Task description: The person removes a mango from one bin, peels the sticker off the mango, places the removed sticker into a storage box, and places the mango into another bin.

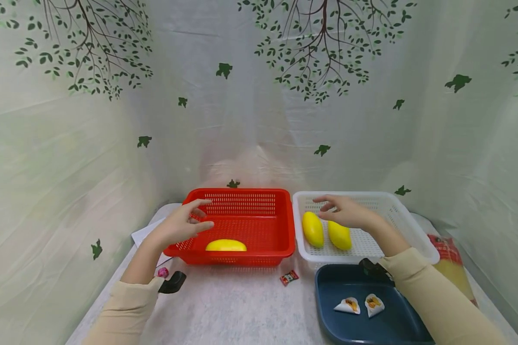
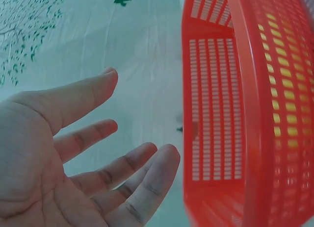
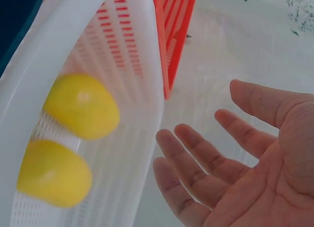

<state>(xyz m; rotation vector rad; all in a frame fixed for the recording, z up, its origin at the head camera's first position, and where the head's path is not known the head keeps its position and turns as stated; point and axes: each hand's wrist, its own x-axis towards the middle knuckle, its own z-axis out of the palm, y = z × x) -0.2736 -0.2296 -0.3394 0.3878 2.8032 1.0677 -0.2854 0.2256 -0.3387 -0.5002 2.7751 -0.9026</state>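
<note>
My left hand (image 1: 179, 225) hovers over the left side of a red plastic basket (image 1: 259, 235), fingers spread and nothing held. In that basket a yellow mango-like fruit (image 1: 226, 245) lies near the front wall; its yellow shows through the slots in the left wrist view. Above a white plastic basket (image 1: 367, 194), my right hand (image 1: 347, 212) is held with loosely bent fingers and holds nothing. Two more yellow fruits, one on the left (image 1: 312, 229) and another beside it (image 1: 339, 235), rest in the white basket below the right hand.
A dark blue tray (image 1: 349, 321) at the front right bears two white-wrapped food pieces (image 1: 348, 305). A small red packet (image 1: 289, 278) lies before the baskets. Beside the left wrist sits a pink wrapped piece (image 1: 163, 272). A red and yellowish bag (image 1: 453, 268) lies far right.
</note>
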